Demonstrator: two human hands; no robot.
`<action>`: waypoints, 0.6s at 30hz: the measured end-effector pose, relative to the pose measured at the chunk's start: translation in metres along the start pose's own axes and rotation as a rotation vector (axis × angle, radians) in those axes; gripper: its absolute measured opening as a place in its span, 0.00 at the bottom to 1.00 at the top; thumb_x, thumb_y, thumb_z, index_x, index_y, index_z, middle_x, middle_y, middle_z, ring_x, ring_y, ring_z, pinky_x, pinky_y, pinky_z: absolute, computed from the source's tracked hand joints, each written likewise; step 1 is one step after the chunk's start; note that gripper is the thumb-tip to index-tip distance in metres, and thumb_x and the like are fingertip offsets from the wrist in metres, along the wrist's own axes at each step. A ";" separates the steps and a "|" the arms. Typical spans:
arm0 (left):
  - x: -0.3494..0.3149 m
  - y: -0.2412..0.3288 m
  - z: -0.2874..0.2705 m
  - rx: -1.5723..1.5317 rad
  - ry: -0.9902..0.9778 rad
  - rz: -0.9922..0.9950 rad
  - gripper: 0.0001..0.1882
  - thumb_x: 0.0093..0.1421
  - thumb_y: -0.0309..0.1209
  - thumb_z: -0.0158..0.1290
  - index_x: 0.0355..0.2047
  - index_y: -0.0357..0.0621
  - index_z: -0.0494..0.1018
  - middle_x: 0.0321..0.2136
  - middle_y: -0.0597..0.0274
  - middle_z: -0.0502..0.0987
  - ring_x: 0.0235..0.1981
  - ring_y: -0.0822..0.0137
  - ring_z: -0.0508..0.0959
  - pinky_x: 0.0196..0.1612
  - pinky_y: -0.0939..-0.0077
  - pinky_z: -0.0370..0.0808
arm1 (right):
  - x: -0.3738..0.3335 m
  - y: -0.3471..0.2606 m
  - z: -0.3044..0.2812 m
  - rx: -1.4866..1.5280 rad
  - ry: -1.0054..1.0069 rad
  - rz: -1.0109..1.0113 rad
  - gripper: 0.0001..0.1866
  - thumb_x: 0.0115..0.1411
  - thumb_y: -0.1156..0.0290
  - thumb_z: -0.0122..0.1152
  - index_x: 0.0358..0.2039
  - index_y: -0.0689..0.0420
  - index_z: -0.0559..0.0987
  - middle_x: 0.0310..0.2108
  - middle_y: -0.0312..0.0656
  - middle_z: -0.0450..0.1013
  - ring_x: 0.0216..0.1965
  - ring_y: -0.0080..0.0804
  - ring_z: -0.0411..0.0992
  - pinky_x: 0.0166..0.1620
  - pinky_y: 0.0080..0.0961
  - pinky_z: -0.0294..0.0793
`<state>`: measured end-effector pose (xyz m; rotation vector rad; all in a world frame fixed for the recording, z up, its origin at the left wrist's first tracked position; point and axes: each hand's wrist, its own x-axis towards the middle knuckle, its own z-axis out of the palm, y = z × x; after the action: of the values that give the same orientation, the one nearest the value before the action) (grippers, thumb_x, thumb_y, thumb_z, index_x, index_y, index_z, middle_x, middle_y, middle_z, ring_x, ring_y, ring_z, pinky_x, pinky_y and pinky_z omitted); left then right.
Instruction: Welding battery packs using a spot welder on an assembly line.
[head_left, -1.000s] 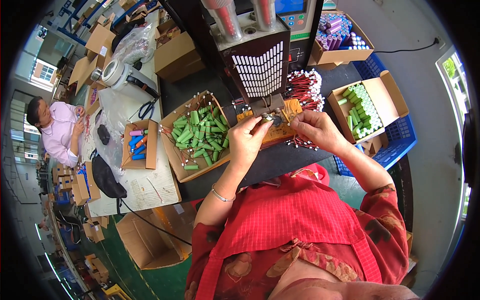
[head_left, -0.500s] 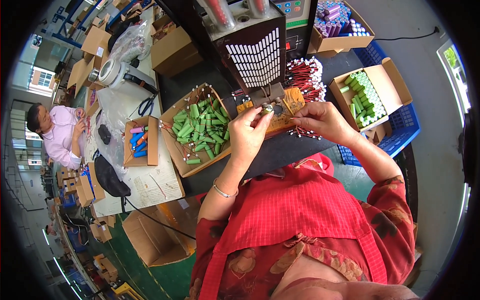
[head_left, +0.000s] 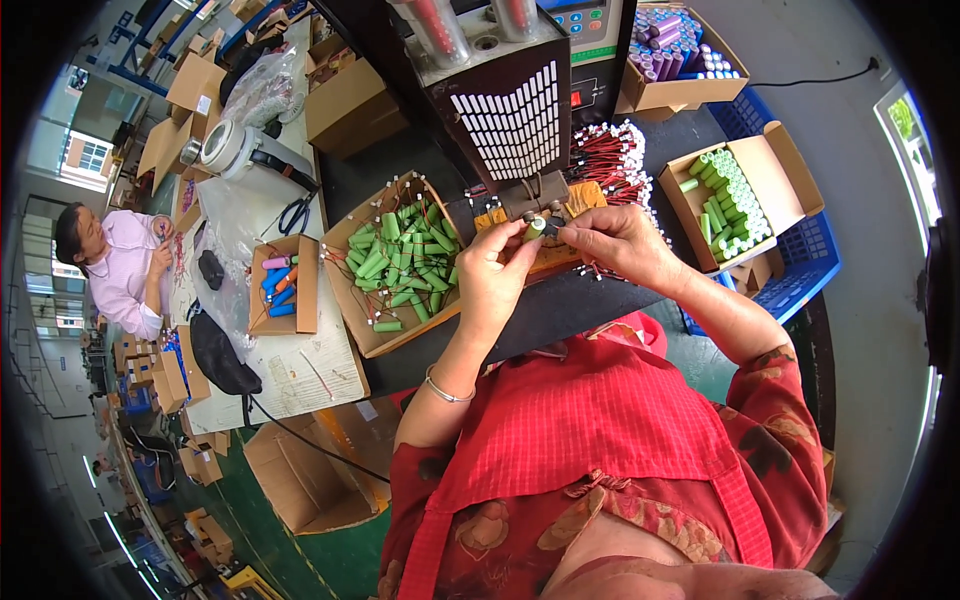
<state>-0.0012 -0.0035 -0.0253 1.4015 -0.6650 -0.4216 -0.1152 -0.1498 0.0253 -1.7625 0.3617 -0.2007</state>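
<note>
My left hand (head_left: pixel 497 272) pinches a green cylindrical battery cell (head_left: pixel 537 228) between thumb and fingertips, its pale end showing. The cell is just below the electrodes of a dark welding machine (head_left: pixel 507 120) with a white slotted grille. Close beside the cell, my right hand (head_left: pixel 625 245) has its thumb and forefinger pressed together. What those fingers hold is too small to make out. Behind the hands is a worn yellow block (head_left: pixel 584 197) at the machine's foot. A bundle of red and black wire leads with white plugs (head_left: pixel 615 160) lies behind my right hand.
A carton of wired green cells (head_left: pixel 440 322) stands to the left, beside a small box of blue and orange cells (head_left: pixel 308 318). At right, a carton of green cells (head_left: pixel 790 195) rests on a blue crate (head_left: pixel 812 262). Purple cells (head_left: pixel 662 62) fill another carton. A co-worker (head_left: pixel 120 262) sits far left.
My right hand has moved left, bringing its fingertips up to the cell. The cell in my left hand has shifted slightly downward, with its pale end now more in view.
</note>
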 end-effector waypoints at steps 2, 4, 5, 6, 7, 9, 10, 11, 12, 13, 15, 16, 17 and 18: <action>0.003 -0.009 0.000 0.186 0.034 0.097 0.11 0.46 0.20 0.58 0.32 0.35 0.74 0.26 0.57 0.77 0.26 0.71 0.78 0.30 0.81 0.73 | 0.003 -0.009 0.000 0.009 -0.074 0.148 0.13 0.57 0.62 0.56 0.28 0.60 0.79 0.14 0.32 0.68 0.16 0.14 0.64 0.19 0.15 0.63; 0.005 -0.012 0.000 0.211 0.038 0.129 0.10 0.46 0.20 0.58 0.32 0.35 0.74 0.25 0.57 0.77 0.26 0.70 0.78 0.30 0.80 0.72 | 0.007 -0.006 0.001 0.013 -0.074 0.161 0.14 0.57 0.62 0.55 0.27 0.60 0.78 0.14 0.31 0.68 0.15 0.14 0.63 0.19 0.15 0.63; 0.005 -0.012 0.001 0.234 0.040 0.160 0.10 0.47 0.20 0.58 0.32 0.34 0.74 0.25 0.56 0.76 0.26 0.69 0.78 0.29 0.79 0.72 | 0.009 -0.005 0.001 0.018 -0.073 0.176 0.14 0.57 0.61 0.54 0.26 0.59 0.78 0.13 0.31 0.67 0.14 0.14 0.63 0.18 0.15 0.62; 0.005 -0.010 0.000 0.232 0.037 0.158 0.10 0.47 0.20 0.58 0.32 0.34 0.74 0.25 0.56 0.76 0.26 0.69 0.78 0.29 0.79 0.72 | 0.009 -0.005 0.002 0.017 -0.070 0.180 0.14 0.57 0.61 0.54 0.26 0.59 0.78 0.13 0.31 0.67 0.14 0.14 0.63 0.18 0.15 0.62; 0.006 -0.008 0.002 0.258 0.024 0.143 0.10 0.47 0.20 0.57 0.32 0.34 0.74 0.24 0.56 0.76 0.25 0.69 0.78 0.29 0.79 0.72 | 0.010 -0.006 0.002 0.046 -0.060 0.183 0.14 0.58 0.61 0.53 0.25 0.60 0.78 0.13 0.31 0.67 0.14 0.14 0.62 0.17 0.14 0.60; 0.005 -0.005 0.001 0.288 0.035 0.105 0.09 0.47 0.20 0.57 0.31 0.35 0.74 0.23 0.56 0.76 0.23 0.70 0.77 0.28 0.79 0.72 | 0.013 -0.004 0.004 0.065 -0.056 0.161 0.14 0.59 0.62 0.52 0.25 0.60 0.77 0.12 0.30 0.66 0.13 0.14 0.61 0.16 0.15 0.59; 0.007 -0.006 0.001 0.254 0.045 0.137 0.09 0.47 0.20 0.56 0.32 0.36 0.75 0.23 0.57 0.76 0.22 0.70 0.76 0.27 0.80 0.71 | 0.015 0.000 0.006 0.100 -0.051 0.172 0.14 0.59 0.62 0.52 0.25 0.61 0.77 0.13 0.31 0.66 0.13 0.15 0.62 0.16 0.16 0.60; 0.006 -0.003 0.000 0.259 0.025 0.084 0.10 0.47 0.20 0.56 0.33 0.36 0.75 0.23 0.58 0.77 0.21 0.72 0.76 0.26 0.80 0.71 | 0.016 -0.001 0.006 0.109 -0.068 0.142 0.14 0.58 0.62 0.52 0.26 0.61 0.77 0.13 0.31 0.66 0.13 0.15 0.62 0.16 0.16 0.60; 0.003 -0.002 0.003 0.243 0.026 0.076 0.10 0.48 0.20 0.56 0.33 0.37 0.75 0.23 0.58 0.77 0.22 0.72 0.76 0.26 0.80 0.71 | 0.013 -0.004 0.005 0.125 -0.068 0.149 0.14 0.59 0.62 0.52 0.26 0.61 0.77 0.13 0.32 0.66 0.14 0.14 0.62 0.17 0.16 0.60; 0.004 -0.001 0.003 0.237 0.025 0.075 0.10 0.48 0.20 0.56 0.33 0.37 0.75 0.24 0.59 0.77 0.22 0.73 0.76 0.27 0.80 0.71 | 0.013 -0.004 0.006 0.126 -0.047 0.150 0.14 0.59 0.62 0.52 0.26 0.61 0.77 0.13 0.32 0.66 0.14 0.14 0.62 0.17 0.16 0.60; 0.006 0.001 0.003 0.255 0.015 0.107 0.09 0.49 0.20 0.56 0.33 0.37 0.75 0.23 0.60 0.76 0.23 0.73 0.76 0.28 0.80 0.71 | 0.012 -0.001 0.007 0.019 -0.004 0.143 0.14 0.59 0.62 0.53 0.27 0.61 0.77 0.13 0.32 0.67 0.14 0.14 0.62 0.17 0.15 0.60; 0.007 0.000 0.003 0.294 0.016 0.116 0.09 0.49 0.20 0.55 0.33 0.37 0.75 0.23 0.60 0.76 0.23 0.73 0.76 0.28 0.80 0.71 | 0.012 0.000 0.008 0.108 0.002 0.143 0.14 0.59 0.62 0.53 0.28 0.60 0.78 0.14 0.32 0.67 0.14 0.14 0.62 0.16 0.15 0.60; 0.007 -0.002 0.001 0.262 0.024 0.120 0.08 0.49 0.20 0.56 0.32 0.36 0.74 0.23 0.59 0.76 0.23 0.74 0.75 0.28 0.80 0.71 | 0.013 0.004 0.009 0.097 -0.043 0.096 0.14 0.59 0.62 0.53 0.30 0.61 0.78 0.15 0.32 0.69 0.16 0.14 0.64 0.18 0.15 0.62; 0.005 -0.001 -0.003 0.276 0.025 0.102 0.08 0.49 0.20 0.56 0.32 0.34 0.74 0.23 0.60 0.76 0.24 0.75 0.75 0.28 0.81 0.71 | 0.009 0.002 0.006 0.035 -0.052 0.063 0.14 0.60 0.63 0.51 0.31 0.62 0.77 0.17 0.34 0.70 0.18 0.16 0.67 0.20 0.15 0.66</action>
<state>0.0051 -0.0045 -0.0257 1.6219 -0.7918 -0.2371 -0.1045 -0.1477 0.0217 -1.7157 0.3738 -0.1152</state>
